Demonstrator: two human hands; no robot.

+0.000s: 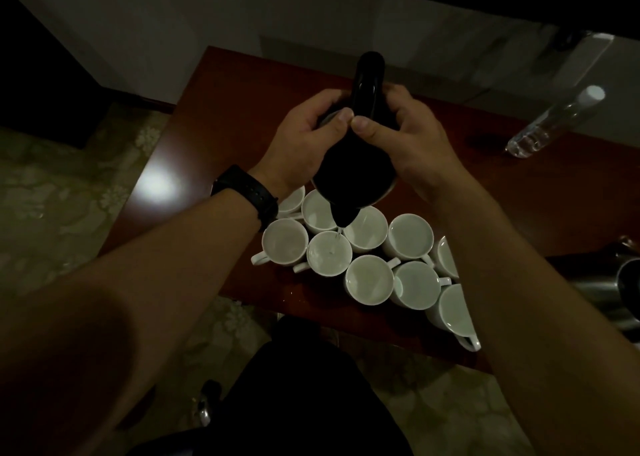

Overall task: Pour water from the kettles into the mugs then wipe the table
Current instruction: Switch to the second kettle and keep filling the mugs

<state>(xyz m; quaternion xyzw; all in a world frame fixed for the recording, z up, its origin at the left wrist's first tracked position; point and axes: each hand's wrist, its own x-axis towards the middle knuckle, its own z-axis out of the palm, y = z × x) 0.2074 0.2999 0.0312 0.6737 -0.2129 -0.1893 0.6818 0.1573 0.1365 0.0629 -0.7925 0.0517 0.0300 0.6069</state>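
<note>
Just above a cluster of white mugs (410, 235) at the near edge of a reddish-brown table (214, 116), a person tilts a dark kettle (353, 171) spout-down. The left hand (304, 136) and right hand (405, 136) are each curled round its body, thumbs meeting beside the handle. A thin stream of water (337, 235) falls into the front mug (329, 253), whose surface ripples; how full the other mugs stand cannot be told in the low light. The kettle reads as a near-silhouette (any marking on it is lost in the dark) and hides part of the mugs behind its spout. A black wristband (249, 192) circles the left wrist. A clear bottle (554, 119) with a white cap sits at the table's far right, and a metal vessel (623, 289) is cut off by the right edge.
</note>
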